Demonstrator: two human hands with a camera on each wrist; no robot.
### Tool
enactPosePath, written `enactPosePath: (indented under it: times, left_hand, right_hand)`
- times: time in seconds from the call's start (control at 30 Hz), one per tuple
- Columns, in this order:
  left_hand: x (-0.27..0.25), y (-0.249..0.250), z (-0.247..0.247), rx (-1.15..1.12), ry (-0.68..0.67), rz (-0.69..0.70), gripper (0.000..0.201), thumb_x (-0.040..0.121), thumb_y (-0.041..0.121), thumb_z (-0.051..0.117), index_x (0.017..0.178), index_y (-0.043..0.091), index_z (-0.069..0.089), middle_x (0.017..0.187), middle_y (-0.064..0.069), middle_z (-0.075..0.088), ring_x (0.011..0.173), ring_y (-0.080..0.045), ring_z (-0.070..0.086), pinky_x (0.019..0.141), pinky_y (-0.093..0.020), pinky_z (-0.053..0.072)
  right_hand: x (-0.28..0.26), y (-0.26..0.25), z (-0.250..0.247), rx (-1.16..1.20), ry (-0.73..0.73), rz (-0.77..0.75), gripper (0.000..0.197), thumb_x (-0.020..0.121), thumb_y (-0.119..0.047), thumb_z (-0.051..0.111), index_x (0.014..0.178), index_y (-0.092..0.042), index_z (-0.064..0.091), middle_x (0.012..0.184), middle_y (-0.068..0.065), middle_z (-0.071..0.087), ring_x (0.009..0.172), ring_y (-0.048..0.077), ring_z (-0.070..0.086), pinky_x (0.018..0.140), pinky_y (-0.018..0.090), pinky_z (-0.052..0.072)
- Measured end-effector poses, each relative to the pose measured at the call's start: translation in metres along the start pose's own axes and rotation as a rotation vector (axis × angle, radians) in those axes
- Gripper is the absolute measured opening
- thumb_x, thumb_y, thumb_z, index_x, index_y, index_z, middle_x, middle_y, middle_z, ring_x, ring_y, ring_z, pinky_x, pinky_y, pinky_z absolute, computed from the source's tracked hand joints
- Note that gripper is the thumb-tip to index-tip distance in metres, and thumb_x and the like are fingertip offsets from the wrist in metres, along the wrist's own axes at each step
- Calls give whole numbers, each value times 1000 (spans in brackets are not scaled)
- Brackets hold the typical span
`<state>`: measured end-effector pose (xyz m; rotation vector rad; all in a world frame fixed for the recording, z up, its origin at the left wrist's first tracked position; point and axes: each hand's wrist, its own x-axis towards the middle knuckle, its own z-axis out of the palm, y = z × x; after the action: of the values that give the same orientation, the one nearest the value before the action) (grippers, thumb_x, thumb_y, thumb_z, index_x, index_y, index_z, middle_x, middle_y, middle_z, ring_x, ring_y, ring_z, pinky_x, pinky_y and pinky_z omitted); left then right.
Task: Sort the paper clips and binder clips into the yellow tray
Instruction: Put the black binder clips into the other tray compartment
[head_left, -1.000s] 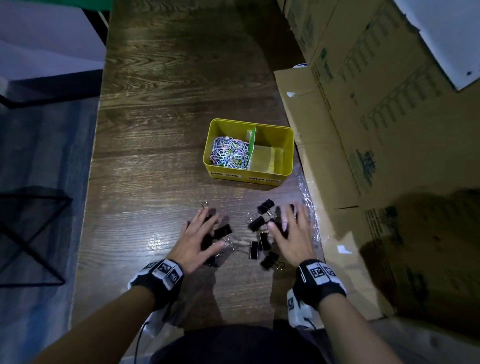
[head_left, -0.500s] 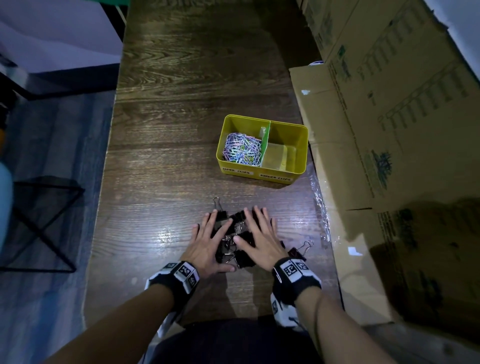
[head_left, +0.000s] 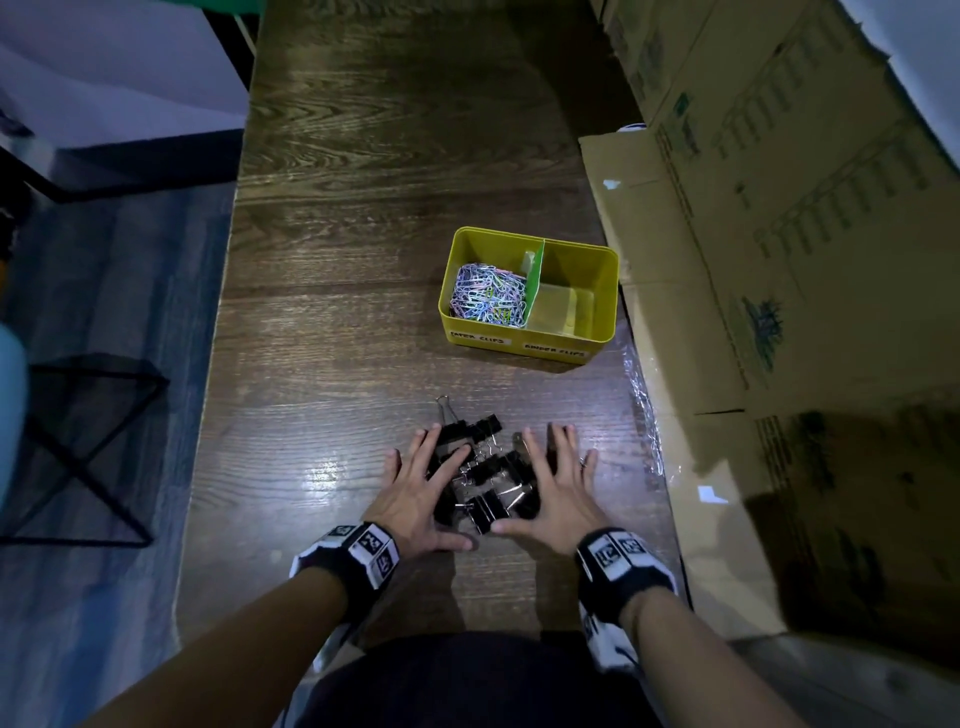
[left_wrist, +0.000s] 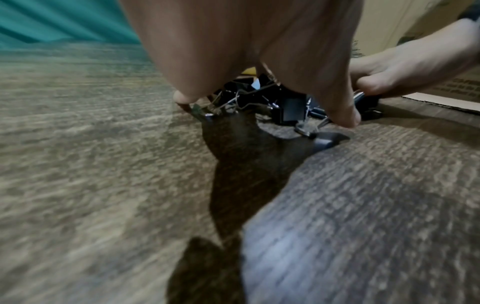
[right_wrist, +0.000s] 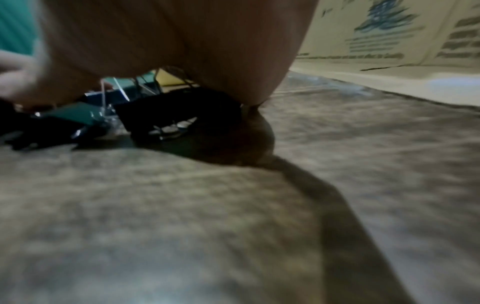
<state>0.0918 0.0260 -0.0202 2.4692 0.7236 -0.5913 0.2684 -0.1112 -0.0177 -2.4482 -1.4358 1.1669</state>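
The yellow tray (head_left: 602, 270) stands on the wooden table, split by a green divider (head_left: 536, 280). Its left compartment holds coloured paper clips (head_left: 488, 301); its right compartment shows only bare floor. Several black binder clips (head_left: 480, 467) lie bunched in a pile near the table's front. My left hand (head_left: 423, 478) lies flat with spread fingers on the pile's left side. My right hand (head_left: 558, 483) lies the same way on its right side. In the left wrist view my left hand's fingertips (left_wrist: 345, 119) touch the table beside the binder clips (left_wrist: 291, 111). The right wrist view shows the binder clips (right_wrist: 176, 113) under my palm.
Cardboard boxes (head_left: 779, 260) line the table's right side, and crinkled plastic film (head_left: 647, 415) lies along that edge. The table's left edge drops to a blue floor, where a black wire frame (head_left: 78, 447) stands. Bare wood (head_left: 389, 182) stretches behind the tray.
Both hands swept inward and pushed the scattered binder clips into one pile. Since half a second ago the hands have drawn slightly apart, so the pile shows between them.
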Motion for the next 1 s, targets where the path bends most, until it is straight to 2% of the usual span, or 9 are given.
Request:
enactPosePath:
  times: [0.1, 0.17, 0.27, 0.33, 0.43, 0.53, 0.67, 0.87, 1.0]
  left_hand:
    - [-6, -5, -6, -75, -6, 40, 116, 57, 81, 57, 145, 38, -5, 152, 0, -24, 138, -20, -23, 114, -52, -6]
    - [-14, -10, -15, -181, 21, 45, 108, 58, 86, 47, 144, 41, 0, 155, 2, -14, 142, -18, -9, 116, -50, 1]
    - [-14, -11, -31, -381, 150, 4, 84, 72, 81, 32, 143, 40, 16, 154, 3, 8, 137, -17, 20, 111, -46, 23]
    - [2, -9, -41, -405, 281, -46, 65, 85, 62, 39, 141, 31, 29, 147, -3, 26, 131, -22, 34, 107, -41, 33]
    - [37, -2, -48, -390, 333, -143, 50, 87, 30, 59, 134, 22, 44, 133, -11, 43, 121, -28, 45, 105, -38, 37]
    - [58, 0, -44, -382, 304, -291, 37, 80, 24, 68, 116, 22, 62, 120, -12, 51, 110, -30, 51, 101, -33, 38]
    - [66, -5, -40, -374, 300, -331, 9, 71, 17, 76, 79, 16, 71, 102, -10, 62, 98, -26, 57, 89, -28, 43]
    - [58, -11, -44, -720, 277, -389, 23, 67, -2, 77, 72, 16, 65, 85, -8, 67, 83, -25, 65, 82, -32, 52]
    - [49, -13, -50, -741, 285, -326, 43, 62, -3, 80, 91, 23, 63, 79, 2, 57, 76, -17, 56, 77, -26, 47]
  right_hand:
    - [7, -11, 0, 81, 33, -73, 127, 61, -73, 67, 146, -33, -18, 153, 6, -29, 136, 25, -37, 114, 53, -12]
    - [1, -10, -3, 204, 62, -76, 122, 62, -67, 72, 148, -35, -8, 156, -2, -21, 141, 20, -27, 116, 51, -1]
    - [-12, 2, -13, 349, 198, -9, 89, 78, -58, 64, 148, -33, 16, 156, -4, 7, 143, 19, 11, 113, 43, 20]
    - [-16, 9, -17, 309, 290, 37, 68, 87, -49, 58, 145, -30, 29, 145, 0, 31, 134, 17, 29, 109, 35, 28]
    - [-10, 9, -20, 260, 276, 83, 56, 86, -42, 62, 137, -28, 44, 130, 2, 45, 124, 20, 41, 105, 32, 37]
    - [2, -1, -27, 237, 248, 139, 54, 84, -41, 66, 133, -27, 51, 131, 6, 48, 120, 22, 48, 102, 36, 44]
    - [14, -15, -32, 152, 227, 161, 53, 80, -40, 70, 126, -18, 58, 130, 9, 54, 116, 25, 53, 96, 37, 48]
    - [15, -14, -33, 298, 229, 165, 24, 77, -29, 76, 92, -21, 60, 114, 2, 58, 104, 18, 56, 91, 29, 48]
    - [16, -13, -35, 354, 207, 131, 21, 78, -20, 76, 78, -23, 55, 107, -1, 50, 106, 17, 51, 93, 27, 45]
